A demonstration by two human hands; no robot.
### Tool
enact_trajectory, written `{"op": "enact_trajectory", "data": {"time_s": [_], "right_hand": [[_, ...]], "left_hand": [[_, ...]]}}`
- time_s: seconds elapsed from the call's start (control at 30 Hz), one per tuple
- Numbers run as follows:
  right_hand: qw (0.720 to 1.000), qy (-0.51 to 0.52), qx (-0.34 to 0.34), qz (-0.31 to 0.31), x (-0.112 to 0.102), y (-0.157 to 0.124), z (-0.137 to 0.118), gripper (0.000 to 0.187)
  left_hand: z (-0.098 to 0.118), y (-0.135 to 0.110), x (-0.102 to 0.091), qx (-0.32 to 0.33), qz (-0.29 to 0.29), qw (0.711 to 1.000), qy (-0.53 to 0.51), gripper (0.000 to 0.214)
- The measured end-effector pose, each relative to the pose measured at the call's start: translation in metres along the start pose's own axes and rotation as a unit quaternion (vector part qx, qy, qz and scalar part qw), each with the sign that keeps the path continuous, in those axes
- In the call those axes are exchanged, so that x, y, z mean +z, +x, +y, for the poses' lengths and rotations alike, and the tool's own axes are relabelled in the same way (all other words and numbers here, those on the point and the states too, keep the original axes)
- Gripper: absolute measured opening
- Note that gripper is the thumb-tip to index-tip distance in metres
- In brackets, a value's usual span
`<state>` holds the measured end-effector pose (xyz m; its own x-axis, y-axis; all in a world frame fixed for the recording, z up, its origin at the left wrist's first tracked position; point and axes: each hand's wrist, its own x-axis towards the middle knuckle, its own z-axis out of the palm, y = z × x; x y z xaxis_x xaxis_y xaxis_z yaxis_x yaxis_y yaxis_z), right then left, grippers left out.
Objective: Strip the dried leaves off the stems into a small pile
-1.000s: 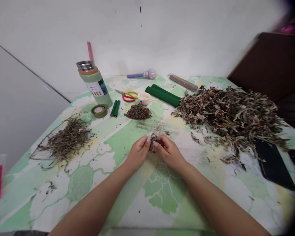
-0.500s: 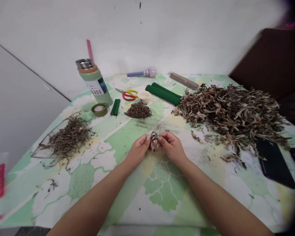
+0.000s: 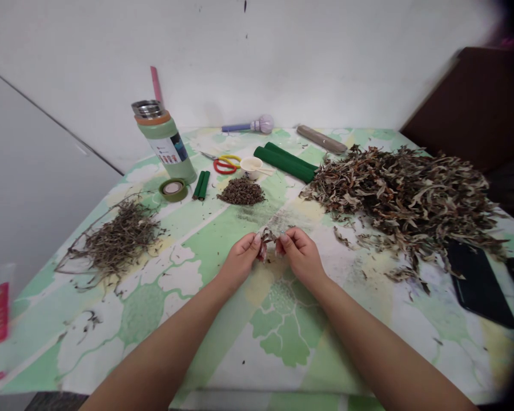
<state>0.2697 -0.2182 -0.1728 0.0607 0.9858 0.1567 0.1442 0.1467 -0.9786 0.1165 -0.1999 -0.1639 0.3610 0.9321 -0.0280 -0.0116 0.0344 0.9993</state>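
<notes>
Between my two hands, over the middle of the table, is a curled dried leaf [image 3: 269, 234]. My left hand [image 3: 242, 254] pinches its left side between thumb and fingers. On its other side my right hand [image 3: 298, 249] is closed in a pinch at the leaf's right end. Just beyond my hands lies a small heap of dark crumbled plant bits [image 3: 242, 191]. To the right spreads a large pile of dried leaves [image 3: 405, 197]. A tangle of thin dry stems [image 3: 122, 237] lies to the left.
A green bottle [image 3: 167, 145] stands at back left beside a roll of green tape [image 3: 173, 189] and two short green rolls [image 3: 201, 185]. Scissors [image 3: 224, 164], a white cup [image 3: 251, 166] and long green rolls [image 3: 285, 162] lie farther back. A black phone [image 3: 480, 285] lies at right.
My hands have shifted very slightly apart, and the leaf's loop between them has flattened. The things on the table stay where they were.
</notes>
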Motion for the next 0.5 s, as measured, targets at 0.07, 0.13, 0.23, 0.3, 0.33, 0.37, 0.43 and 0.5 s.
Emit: {"op": "enact_trajectory", "data": {"time_s": [0.07,0.13,0.23,0.3,0.33,0.37,0.43,0.5], "right_hand": [[1.000,0.004,-0.001,0.009,-0.0001,0.0002,-0.0002,0.029],[1.000,0.015,-0.002,0.023,-0.0003,0.0007,-0.0007,0.028],[0.999,0.037,-0.002,0.030,-0.0010,0.0013,-0.0016,0.028],[0.999,0.034,0.002,0.024,-0.0020,0.0013,-0.0024,0.031],[1.000,0.020,0.004,0.020,-0.0025,0.0011,-0.0028,0.033],[1.000,-0.002,0.006,0.012,-0.0031,0.0009,-0.0033,0.035],[0.998,-0.056,0.004,-0.019,-0.0039,0.0005,-0.0042,0.036],[0.993,-0.096,-0.007,-0.062,-0.0041,0.0002,-0.0047,0.031]], "left_hand": [[-0.0004,0.0002,-0.0009,0.002,-0.001,1.000,0.000,0.039],[-0.0012,0.0007,-0.0019,0.004,0.003,1.000,0.002,0.038],[-0.0022,0.0015,-0.0029,0.008,0.007,1.000,-0.002,0.038],[-0.0025,0.0017,-0.0028,0.011,0.007,1.000,-0.011,0.038],[-0.0024,0.0016,-0.0027,0.011,0.008,1.000,-0.016,0.037],[-0.0024,0.0016,-0.0026,0.009,0.009,1.000,-0.019,0.037],[-0.0021,0.0016,-0.0027,0.005,0.014,1.000,-0.022,0.037],[-0.0020,0.0018,-0.0031,0.006,0.015,1.000,-0.026,0.037]]}}
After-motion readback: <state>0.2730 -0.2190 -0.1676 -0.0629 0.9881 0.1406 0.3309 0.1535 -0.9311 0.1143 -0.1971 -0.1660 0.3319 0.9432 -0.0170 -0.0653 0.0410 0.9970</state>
